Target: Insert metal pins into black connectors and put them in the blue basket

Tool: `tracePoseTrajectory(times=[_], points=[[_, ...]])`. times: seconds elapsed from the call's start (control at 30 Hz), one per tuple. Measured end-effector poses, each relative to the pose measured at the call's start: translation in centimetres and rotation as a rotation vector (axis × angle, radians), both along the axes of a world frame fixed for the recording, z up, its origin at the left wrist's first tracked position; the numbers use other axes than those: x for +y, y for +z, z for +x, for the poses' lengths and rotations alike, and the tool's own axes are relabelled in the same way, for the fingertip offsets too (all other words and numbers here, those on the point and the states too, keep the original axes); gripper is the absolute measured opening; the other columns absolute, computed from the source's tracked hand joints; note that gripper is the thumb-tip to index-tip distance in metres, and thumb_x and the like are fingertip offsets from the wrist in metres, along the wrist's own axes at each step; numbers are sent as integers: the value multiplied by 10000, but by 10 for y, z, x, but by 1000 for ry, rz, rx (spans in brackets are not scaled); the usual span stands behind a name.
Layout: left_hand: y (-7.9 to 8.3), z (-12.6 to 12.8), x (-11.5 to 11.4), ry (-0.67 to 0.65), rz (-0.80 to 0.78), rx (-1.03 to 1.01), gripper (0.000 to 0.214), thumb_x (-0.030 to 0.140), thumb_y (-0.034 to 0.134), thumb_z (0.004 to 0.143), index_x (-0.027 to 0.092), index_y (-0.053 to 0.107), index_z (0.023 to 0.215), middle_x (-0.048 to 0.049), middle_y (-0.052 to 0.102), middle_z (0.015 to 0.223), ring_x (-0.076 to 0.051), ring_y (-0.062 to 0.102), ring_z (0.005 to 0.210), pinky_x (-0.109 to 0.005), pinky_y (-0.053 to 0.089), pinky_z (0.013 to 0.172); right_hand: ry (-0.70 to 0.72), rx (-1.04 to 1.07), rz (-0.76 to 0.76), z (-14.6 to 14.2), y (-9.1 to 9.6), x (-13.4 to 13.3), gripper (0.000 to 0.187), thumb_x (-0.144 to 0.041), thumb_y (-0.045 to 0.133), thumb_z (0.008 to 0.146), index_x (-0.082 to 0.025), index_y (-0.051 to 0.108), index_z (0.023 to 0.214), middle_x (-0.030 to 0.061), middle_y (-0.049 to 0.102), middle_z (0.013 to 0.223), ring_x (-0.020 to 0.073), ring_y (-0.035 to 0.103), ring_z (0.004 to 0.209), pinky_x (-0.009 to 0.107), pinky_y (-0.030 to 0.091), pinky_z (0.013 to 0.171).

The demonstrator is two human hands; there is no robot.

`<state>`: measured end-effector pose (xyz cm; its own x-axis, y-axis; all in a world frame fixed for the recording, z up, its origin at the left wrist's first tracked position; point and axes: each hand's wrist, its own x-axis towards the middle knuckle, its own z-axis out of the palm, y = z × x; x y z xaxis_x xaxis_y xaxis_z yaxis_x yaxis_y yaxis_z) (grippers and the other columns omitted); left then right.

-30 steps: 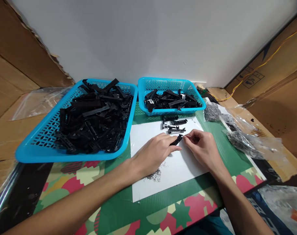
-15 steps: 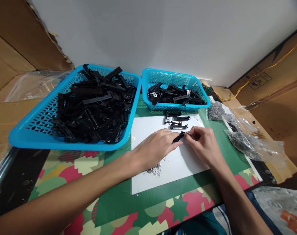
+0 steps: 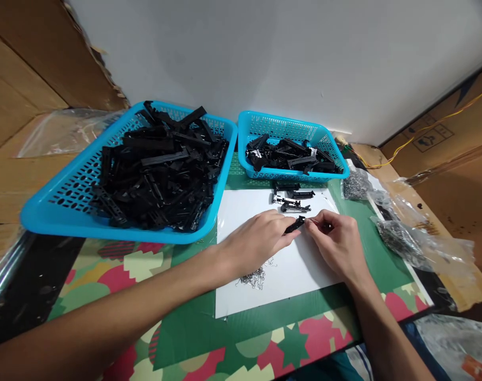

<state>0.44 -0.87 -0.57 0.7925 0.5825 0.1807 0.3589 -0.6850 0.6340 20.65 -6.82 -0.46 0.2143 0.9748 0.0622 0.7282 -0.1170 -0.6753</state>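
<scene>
**Both hands on one small black part, mid-sheet**

Surface [image 3: 185,338] w/ green patterned mat. Big blue basket [image 3: 106,233] at left, heaped w/ black parts; small blue basket [image 3: 296,175] behind, fewer parts. White sheet [image 3: 296,275] in front. Left hand [image 3: 257,243] grips the black part [image 3: 295,225] just above the sheet. Right hand [image 3: 338,241] is pinched narrow at the part's right end; what it pinches is too small to tell. Wire bits [image 3: 255,276] lie near the left wrist.
</scene>
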Motion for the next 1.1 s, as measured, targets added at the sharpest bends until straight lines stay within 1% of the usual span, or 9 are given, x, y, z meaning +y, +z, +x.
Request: tracePoseTrajectory(times=[0.2, 0.33, 0.43, 0.53, 0.63, 0.7, 0.77, 0.9, 1.1], points=[[-5, 1, 1, -49, 44, -13, 263, 244, 514, 1111, 106, 677, 1264, -111, 761, 1131, -273, 697, 1061, -415, 528, 950, 124, -99, -51, 5, 8, 4, 287, -339, 631, 912, -204, 552, 670, -38, 527, 594, 123, 438, 570, 275, 297, 565], [-4, 1, 3, -32, 20, 0, 251, 241, 536, 1101, 113, 686, 1256, -107, 771, 1121, -279, 699, 1052, -404, 530, 916, 208, -96, -116, 11, 18, 5, 236, -333, 625, 965, -194, 686, 783, -8, 633, 650, 145, 521, 591, 276, 349, 569], [-2, 0, 2, -19, 0, 10, 249, 242, 539, 1099, 122, 700, 1247, -104, 778, 1117, -280, 698, 1054, -403, 534, 904, 246, -100, -85, 16, 24, 3, 209, -296, 596, 997, -197, 779, 971, 28, 731, 780, 175, 625, 664, 293, 442, 635], [-1, 0, 1, 0, -14, 7, 276, 255, 543, 1100, 121, 696, 1286, -114, 780, 1146, -282, 701, 1078, -407, 539, 919, 253, -112, 24, 21, 28, 0, 281, -273, 527, 1043, -215, 795, 1105, 73, 776, 991, 213, 715, 838, 333, 528, 759], [-1, 0, 1, 5, -28, 1, 292, 247, 554, 1095, 119, 686, 1322, -117, 781, 1183, -286, 700, 1106, -411, 540, 937, 197, -108, 163, 22, 28, -1, 254, -298, 575, 1041, -235, 820, 1060, 84, 782, 1144, 249, 748, 1011, 389, 572, 897], [-1, 0, 1, 8, -35, 2, 289, 241, 557, 1091, 120, 692, 1317, -118, 780, 1200, -290, 697, 1120, -415, 539, 944, 83, -6, 255, 19, 25, -1, 188, -330, 667, 1001, -230, 826, 985, 79, 807, 1079, 256, 770, 979, 414, 609, 908], [0, 0, 1, 11, -41, 1, 277, 241, 559, 1090, 122, 705, 1293, -114, 782, 1187, -289, 696, 1105, -415, 539, 936, -38, 198, 303, 12, 19, -1, 171, -364, 734, 961, -209, 800, 931, 74, 817, 953, 247, 789, 873, 421, 658, 855], [1, -1, 0, 5, -62, 5, 258, 226, 557, 1087, 113, 716, 1257, -105, 781, 1124, -277, 690, 1053, -411, 535, 904, -126, 557, 280, -1, 8, 2, 234, -400, 798, 912, -214, 660, 944, 51, 798, 831, 233, 803, 781, 416, 708, 768], [0, 1, 2, -6, -83, -10, 223, 205, 565, 1082, 125, 725, 1216, -106, 779, 1147, -272, 690, 1076, -415, 532, 931, -116, 550, 230, -7, 3, 7, 287, -437, 797, 903, -237, 593, 935, 39, 782, 800, 251, 816, 800, 401, 717, 724]])
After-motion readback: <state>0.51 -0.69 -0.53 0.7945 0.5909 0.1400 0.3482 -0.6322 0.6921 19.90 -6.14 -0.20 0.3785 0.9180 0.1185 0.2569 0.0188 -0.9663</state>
